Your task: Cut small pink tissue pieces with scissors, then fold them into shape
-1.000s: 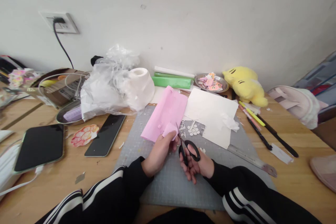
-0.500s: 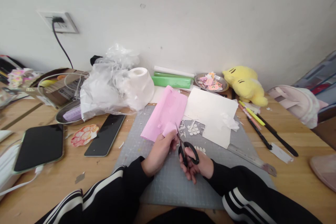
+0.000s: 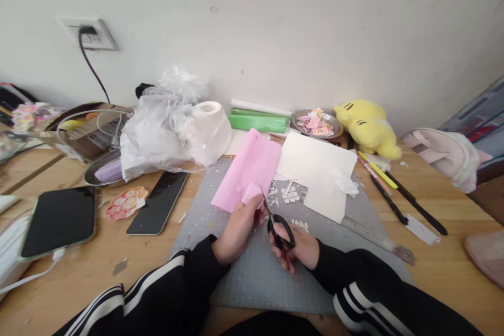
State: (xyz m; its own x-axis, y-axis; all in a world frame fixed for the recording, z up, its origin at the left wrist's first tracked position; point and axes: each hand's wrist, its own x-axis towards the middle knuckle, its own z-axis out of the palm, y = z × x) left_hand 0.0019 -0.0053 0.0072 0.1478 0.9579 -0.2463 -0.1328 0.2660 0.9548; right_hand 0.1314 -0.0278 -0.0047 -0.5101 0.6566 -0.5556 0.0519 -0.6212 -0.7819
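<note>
Here, left hand [image 3: 238, 228] pinches a small pink piece [image 3: 251, 193] between thumb and fingers, held up at the fingertips. Right hand [image 3: 299, 247], close beside it, grips black-handled scissors [image 3: 271, 216], thumb at the handle loop, other fingers curled below. Blades point away from the body, tips at the right edge of the small pink piece; cannot tell whether they bite into it.

Both hands over a grey cutting mat [image 3: 252, 283]. Just beyond left hand, a larger pink sheet [image 3: 252, 160] lies slantwise, the small piece overlapping its near end in view. Ahead of right hand: white flower-like cut-out [image 3: 290, 194]; nearer, a row of white petal shapes [image 3: 300, 224]. Past these, white sheet [image 3: 311, 155] with crumpled white tissue [image 3: 346, 184] on its right side. Metal ruler [image 3: 374, 239] runs slantwise to the right of right hand.

Farther left of left hand, a dark phone [image 3: 159, 205], then an orange-pink flower cut-out [image 3: 124, 203]. Well beyond both hands, by the wall: green roll [image 3: 258, 123], metal dish [image 3: 339, 128] of paper bits, yellow plush toy [image 3: 370, 128]
</note>
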